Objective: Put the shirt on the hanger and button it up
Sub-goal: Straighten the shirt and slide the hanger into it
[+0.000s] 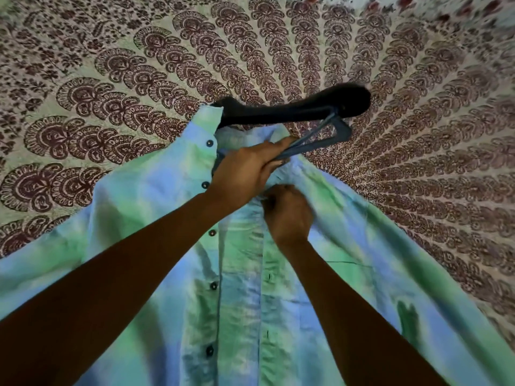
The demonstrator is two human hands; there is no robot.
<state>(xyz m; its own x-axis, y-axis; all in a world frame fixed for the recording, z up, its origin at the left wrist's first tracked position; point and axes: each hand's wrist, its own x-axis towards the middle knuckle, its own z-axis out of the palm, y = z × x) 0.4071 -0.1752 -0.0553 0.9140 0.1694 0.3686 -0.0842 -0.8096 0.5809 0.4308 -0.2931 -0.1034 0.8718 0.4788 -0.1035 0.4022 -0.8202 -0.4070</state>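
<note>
A blue-and-green tie-dye shirt (145, 218) lies unbuttoned over the patterned bedspread, with dark buttons down its left placket. A black hanger (292, 107) sticks out at the collar; its left end is under the shirt's shoulder and its broad right end is bare. My left hand (248, 168) grips the hanger's thin hook and bar near the collar. My right hand (287, 213) is closed on the shirt's right front edge just below the collar. The hanger's middle is hidden by cloth and my left hand.
A cream bedspread (418, 135) with a maroon fan pattern covers the whole surface around the shirt. A floral cloth (390, 4) shows at the top right edge.
</note>
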